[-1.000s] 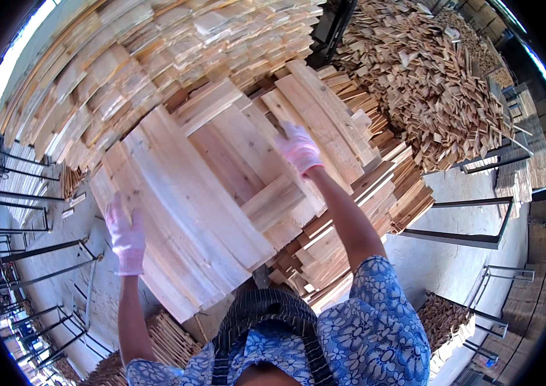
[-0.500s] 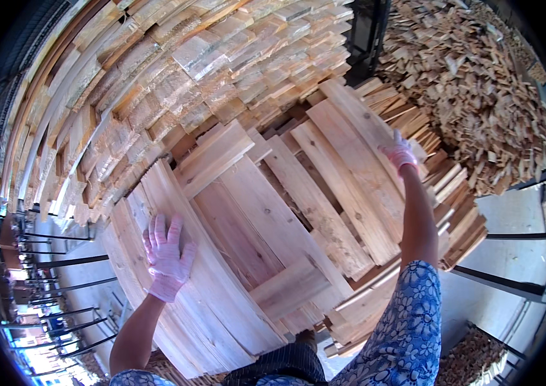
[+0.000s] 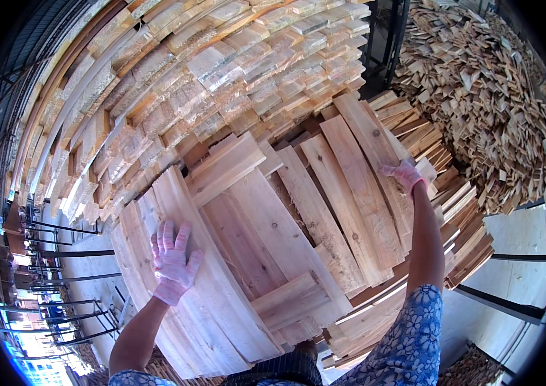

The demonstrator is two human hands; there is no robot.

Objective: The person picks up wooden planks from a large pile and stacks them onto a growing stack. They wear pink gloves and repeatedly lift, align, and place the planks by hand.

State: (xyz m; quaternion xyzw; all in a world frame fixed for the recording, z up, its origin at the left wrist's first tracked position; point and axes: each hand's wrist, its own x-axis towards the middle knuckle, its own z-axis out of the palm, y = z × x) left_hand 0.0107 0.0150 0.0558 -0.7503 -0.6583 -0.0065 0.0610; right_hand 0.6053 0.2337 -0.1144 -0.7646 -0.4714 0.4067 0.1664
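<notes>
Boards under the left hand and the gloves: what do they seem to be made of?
Boards: wood, by the pale grain lines; apparently smooth, perhaps planed, no clear varnish. Gloves: probably thin knitted fabric, matt pinkish-white, judging by the close fit; fibre unclear.

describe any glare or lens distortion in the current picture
Head view, lower left: background washed out by glare; head view, corners: black fisheye surround; head view, middle: the pale wooden board by the gloved left hand looks bowed.

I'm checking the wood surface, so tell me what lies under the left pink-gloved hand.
Under the left pink-gloved hand are long, flat, pale wooden boards, laid side by side; the patch directly beneath it is covered and cannot be seen.
</notes>
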